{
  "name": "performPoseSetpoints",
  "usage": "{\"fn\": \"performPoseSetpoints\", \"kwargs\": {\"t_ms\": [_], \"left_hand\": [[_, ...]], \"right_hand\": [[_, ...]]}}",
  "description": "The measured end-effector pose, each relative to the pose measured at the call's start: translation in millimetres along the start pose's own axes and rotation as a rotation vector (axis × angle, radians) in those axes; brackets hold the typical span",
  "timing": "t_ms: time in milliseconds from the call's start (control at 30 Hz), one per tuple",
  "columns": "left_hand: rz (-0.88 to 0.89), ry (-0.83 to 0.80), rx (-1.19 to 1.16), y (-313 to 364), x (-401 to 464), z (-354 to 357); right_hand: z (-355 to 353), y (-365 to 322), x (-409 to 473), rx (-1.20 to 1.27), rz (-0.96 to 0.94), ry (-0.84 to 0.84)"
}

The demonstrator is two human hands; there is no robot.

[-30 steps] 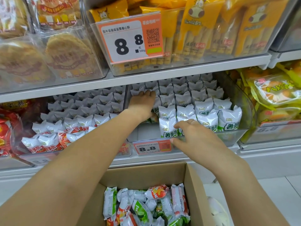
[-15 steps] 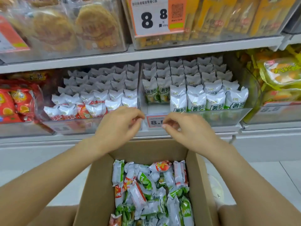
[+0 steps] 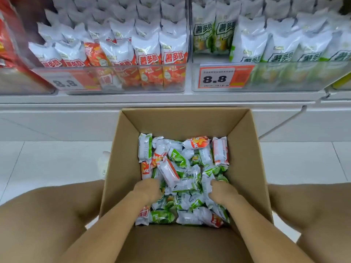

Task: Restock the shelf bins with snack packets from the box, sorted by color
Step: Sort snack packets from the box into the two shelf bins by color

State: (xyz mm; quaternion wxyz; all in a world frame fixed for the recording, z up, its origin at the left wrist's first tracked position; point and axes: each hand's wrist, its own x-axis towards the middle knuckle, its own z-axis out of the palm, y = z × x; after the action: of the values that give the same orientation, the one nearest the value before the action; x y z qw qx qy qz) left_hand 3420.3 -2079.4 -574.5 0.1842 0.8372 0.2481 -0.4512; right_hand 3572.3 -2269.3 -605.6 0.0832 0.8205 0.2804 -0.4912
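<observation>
- Hands both down in the cardboard box (image 3: 186, 120), which sits on the floor between the person's knees, just in front of the shelf (image 3: 114, 100).
- Left hand (image 3: 147, 189): fingers dug into the pile of snack packets (image 3: 182, 179) at the box's left side; fingertips buried, so can't tell if it grips a pkt or just rests on them.
- Right hand (image 3: 221, 192): same on the right side of the pile, fingers curled down among green pkts; grip can't be told either.
- Pkts in box: loose mix of red/orange and green ones, lying at all angles; a red one (image 3: 196, 142) lies on top near the far wall.
- Left clear bin (image 3: 114, 86) on shelf: red pkts upright in rows.
- Right clear bin (image 3: 284, 86), beside it: green pkts upright in rows; front-left spot is bare.
- Price tag (image 3: 224, 77) reading 8.8 on the green bin's front; another 8.8 tag (image 3: 65, 83) on the red bin, blurred.
</observation>
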Motion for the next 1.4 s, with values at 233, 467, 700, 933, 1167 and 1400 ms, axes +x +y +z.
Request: {"fn": "performPoseSetpoints", "kwargs": {"t_ms": [233, 467, 700, 933, 1167, 1400], "left_hand": [[0.225, 0.313, 0.155, 39, 49, 13], [0.151, 0.285, 0.366, 52, 112, -16], [0.218, 0.322, 0.454, 54, 122, -27], [0.135, 0.448, -0.924, 46, 64, -48], [0.159, 0.326, -1.731, 42, -16, -99], [0.513, 0.273, -1.798, 63, -100, -136]], "right_hand": [[36, -1, 48, 0.235, 0.134, 0.129], [43, -21, 79, 0.207, 0.207, 0.049], [41, -20, 64, 0.539, 0.247, 0.175], [-15, -45, 29, 1.790, 0.015, 0.190], [-91, -38, -49, 1.910, -0.451, -0.041], [-149, -41, -139, 1.745, -0.568, 0.099]]}}
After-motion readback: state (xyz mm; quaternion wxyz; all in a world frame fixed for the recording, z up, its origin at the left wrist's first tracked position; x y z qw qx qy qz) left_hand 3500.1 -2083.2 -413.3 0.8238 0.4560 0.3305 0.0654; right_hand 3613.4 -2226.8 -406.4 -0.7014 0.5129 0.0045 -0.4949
